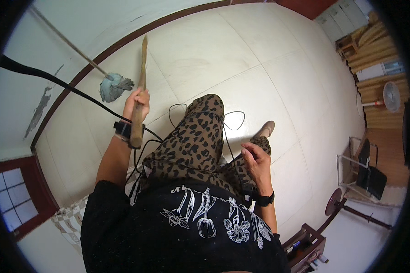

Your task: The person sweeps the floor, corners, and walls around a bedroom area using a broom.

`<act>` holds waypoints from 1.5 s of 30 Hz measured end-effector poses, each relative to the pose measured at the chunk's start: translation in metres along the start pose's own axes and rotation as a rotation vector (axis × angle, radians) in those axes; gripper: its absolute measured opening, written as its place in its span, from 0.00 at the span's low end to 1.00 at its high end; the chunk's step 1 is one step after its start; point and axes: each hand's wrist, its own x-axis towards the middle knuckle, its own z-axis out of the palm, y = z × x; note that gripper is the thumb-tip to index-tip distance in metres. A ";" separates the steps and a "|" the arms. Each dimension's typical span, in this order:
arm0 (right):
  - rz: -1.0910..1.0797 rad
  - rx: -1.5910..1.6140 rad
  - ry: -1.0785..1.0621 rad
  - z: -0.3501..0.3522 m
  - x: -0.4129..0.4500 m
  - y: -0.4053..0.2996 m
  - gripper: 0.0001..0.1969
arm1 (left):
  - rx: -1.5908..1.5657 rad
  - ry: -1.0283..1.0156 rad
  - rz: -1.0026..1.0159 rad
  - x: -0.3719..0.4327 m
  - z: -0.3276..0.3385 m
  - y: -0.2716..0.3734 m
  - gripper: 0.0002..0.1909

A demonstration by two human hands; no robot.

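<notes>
My left hand [139,99] grips a wooden stick [136,124] around its middle, to the left of my body. The stick's thick, blunt end points back over my forearm, and its thin, tapering end reaches out over the tiled floor. Low at my right side, my right hand [258,162] holds nothing. Its fingers are loosely bent, with a gap between thumb and fingers. I am seated, with my patterned trousers [201,136] between the two hands.
A mop [113,87] leans against the wall at left. Black cables [92,105] run by my left wrist and around my legs. At right are a folding chair [370,179], a fan [391,97] and a wooden rack [304,247]. A red-framed window [15,196] is at far left.
</notes>
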 end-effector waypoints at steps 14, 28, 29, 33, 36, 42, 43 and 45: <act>-0.169 0.030 -0.049 -0.003 -0.007 -0.012 0.09 | 0.341 0.188 -0.280 0.069 0.017 -0.070 0.11; 0.358 1.098 -0.703 0.027 0.015 -0.046 0.27 | 1.255 -0.121 -0.341 0.069 0.055 -0.192 0.16; 0.404 1.159 -0.677 0.031 0.015 -0.046 0.25 | 1.260 -0.097 -0.340 0.071 0.053 -0.192 0.15; 0.409 1.060 -0.617 0.048 0.009 -0.050 0.15 | 1.270 -0.054 -0.374 0.070 0.040 -0.204 0.16; 0.502 1.253 -0.492 0.036 0.013 -0.043 0.08 | 1.306 -0.086 -0.420 0.068 0.043 -0.222 0.19; 0.507 1.242 -0.344 0.004 0.033 0.009 0.02 | 1.519 -0.175 -0.401 0.070 0.030 -0.203 0.16; 0.536 1.269 -0.407 -0.004 0.029 0.014 0.03 | 1.512 -0.156 -0.357 0.071 0.029 -0.196 0.15; 0.584 1.367 -0.526 -0.020 0.029 0.038 0.03 | 1.485 -0.110 -0.258 0.073 0.035 -0.176 0.15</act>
